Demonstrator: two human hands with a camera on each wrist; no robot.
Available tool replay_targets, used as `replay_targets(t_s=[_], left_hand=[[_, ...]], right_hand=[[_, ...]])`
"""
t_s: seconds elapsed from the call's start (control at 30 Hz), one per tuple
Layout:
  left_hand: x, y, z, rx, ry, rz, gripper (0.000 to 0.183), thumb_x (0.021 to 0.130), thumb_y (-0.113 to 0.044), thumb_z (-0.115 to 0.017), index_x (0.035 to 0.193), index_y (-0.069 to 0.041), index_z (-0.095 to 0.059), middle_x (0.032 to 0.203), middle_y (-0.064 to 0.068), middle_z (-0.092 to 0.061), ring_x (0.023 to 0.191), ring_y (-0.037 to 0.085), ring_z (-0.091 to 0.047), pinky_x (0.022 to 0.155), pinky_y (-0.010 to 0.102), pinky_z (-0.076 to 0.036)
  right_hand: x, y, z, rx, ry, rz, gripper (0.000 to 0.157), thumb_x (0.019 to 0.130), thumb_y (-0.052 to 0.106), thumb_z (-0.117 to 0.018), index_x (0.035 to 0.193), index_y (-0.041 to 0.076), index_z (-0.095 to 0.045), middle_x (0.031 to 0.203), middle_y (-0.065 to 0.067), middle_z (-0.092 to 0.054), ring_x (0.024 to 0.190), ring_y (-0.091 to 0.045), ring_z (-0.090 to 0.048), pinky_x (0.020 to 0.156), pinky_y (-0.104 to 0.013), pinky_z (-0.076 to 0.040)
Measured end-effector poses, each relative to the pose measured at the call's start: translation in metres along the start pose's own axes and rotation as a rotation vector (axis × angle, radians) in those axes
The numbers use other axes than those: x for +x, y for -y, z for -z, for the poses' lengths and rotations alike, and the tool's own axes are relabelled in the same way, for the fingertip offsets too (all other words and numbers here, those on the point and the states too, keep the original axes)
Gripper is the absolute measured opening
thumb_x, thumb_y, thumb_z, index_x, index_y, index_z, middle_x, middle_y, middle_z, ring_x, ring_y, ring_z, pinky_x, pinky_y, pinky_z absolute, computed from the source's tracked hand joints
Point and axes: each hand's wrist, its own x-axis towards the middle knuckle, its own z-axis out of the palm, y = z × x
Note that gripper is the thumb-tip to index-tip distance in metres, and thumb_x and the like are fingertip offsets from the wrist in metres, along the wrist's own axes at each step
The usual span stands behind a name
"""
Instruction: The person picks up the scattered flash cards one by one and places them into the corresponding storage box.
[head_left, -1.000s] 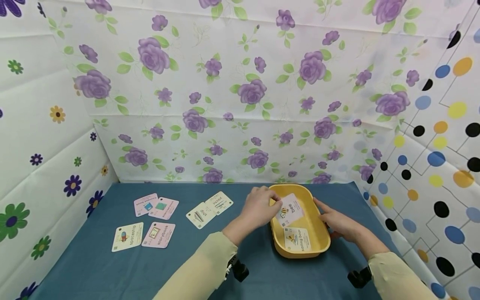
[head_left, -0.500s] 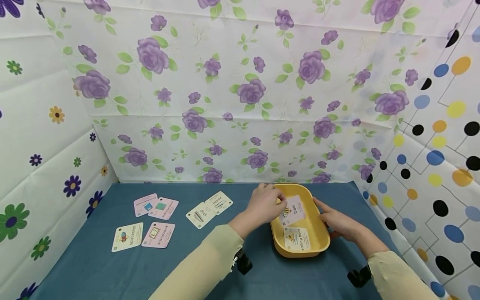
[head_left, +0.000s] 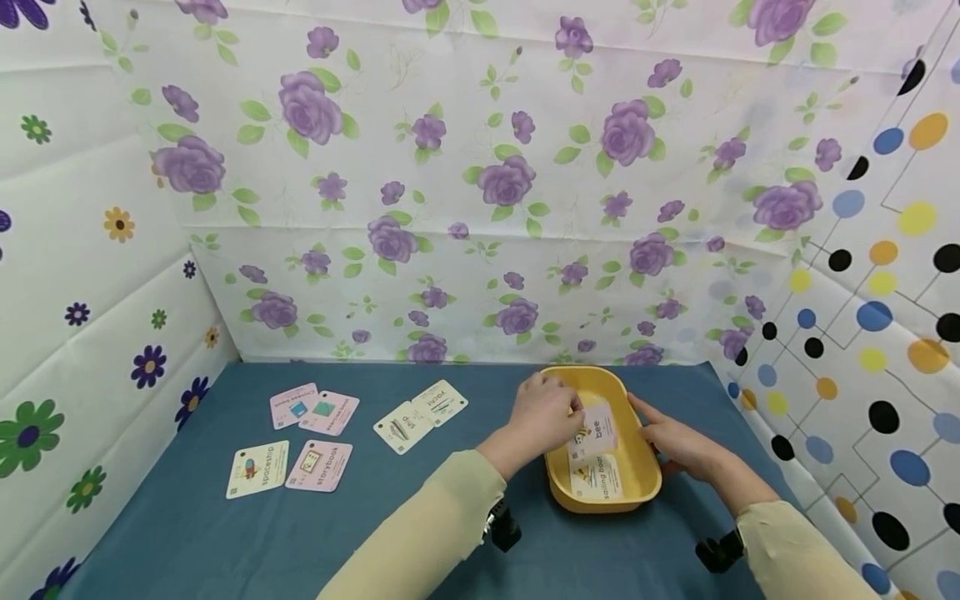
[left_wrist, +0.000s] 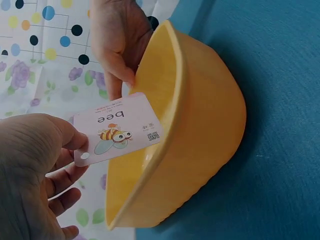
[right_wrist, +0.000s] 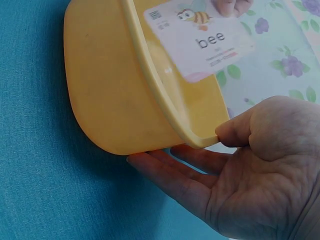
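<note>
My left hand pinches a pink "bee" card by one edge, between thumb and fingertips, over the yellow plastic basin. In the left wrist view the bee card is tilted above the opening, its picture side showing. Beneath it in the basin lies a cream "sailing boat" card, partly covered by the held card in the head view. My right hand holds the basin's right side. The right wrist view has its thumb on the rim and its fingers under the outer wall.
Left on the blue cloth lie a "spaceship" card, a "storybook" card and two overlapping pink cards. Nearer the middle, a "ship" card touches a "yacht" card. A flowered sheet hangs behind.
My left hand has moved right and slightly nearer with the bee card, which now overlaps the sailing boat card in view. The right hand and the basin have stayed put.
</note>
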Motion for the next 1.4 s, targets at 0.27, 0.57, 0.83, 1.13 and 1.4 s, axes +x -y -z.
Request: replay_targets(t_s=[0.27,0.57,0.83,1.13,1.4], left_hand=[[0.001,-0.006,-0.01,0.078,0.01,-0.009,0.021,0.104,-0.04,-0.056,0.092,-0.033,-0.071,0.11,-0.009,-0.059,0.12,0.02,-0.048,0.113,0.046,-0.034],[0.003,-0.006,-0.019,0.139,0.013,-0.012,0.022,0.104,-0.039,-0.056,0.09,-0.033,-0.072,0.109,-0.008,-0.059,0.119,0.02,-0.047,0.114,0.047,-0.031],[0.003,-0.005,-0.023,0.151,0.015,-0.013,0.02,0.104,-0.038,-0.057,0.092,-0.034,-0.074,0.109,-0.008,-0.06,0.119,0.02,-0.048,0.116,0.049,-0.03],[0.004,-0.003,-0.024,0.163,0.021,-0.007,0.02,0.105,-0.039,-0.057,0.105,-0.037,-0.077,0.116,-0.008,-0.061,0.122,0.02,-0.048,0.117,0.05,-0.029],[0.003,0.001,-0.022,0.13,0.039,0.002,0.029,0.105,-0.04,-0.057,0.131,-0.037,-0.068,0.135,-0.006,-0.057,0.134,0.023,-0.043,0.119,0.05,-0.026]], right_hand=[[0.002,0.001,0.001,-0.008,-0.01,-0.004,0.073,0.109,0.015,-0.037,0.165,0.032,0.005,0.157,-0.032,-0.025,0.103,-0.033,-0.066,0.072,-0.053,-0.059],[-0.001,0.002,0.0,-0.003,-0.009,-0.004,0.072,0.109,0.014,-0.036,0.165,0.033,0.004,0.161,-0.03,-0.019,0.1,-0.035,-0.067,0.07,-0.053,-0.059],[0.0,0.001,0.0,-0.011,-0.006,0.0,0.073,0.108,0.014,-0.037,0.165,0.032,0.004,0.162,-0.031,-0.012,0.105,-0.035,-0.065,0.071,-0.053,-0.059],[0.001,0.0,0.001,-0.011,-0.004,0.002,0.073,0.108,0.014,-0.038,0.165,0.033,0.004,0.163,-0.032,-0.01,0.112,-0.037,-0.063,0.073,-0.053,-0.059],[0.002,-0.001,0.001,-0.004,0.004,-0.012,0.074,0.108,0.013,-0.039,0.165,0.033,0.003,0.166,-0.028,-0.006,0.12,-0.041,-0.059,0.075,-0.053,-0.059]])
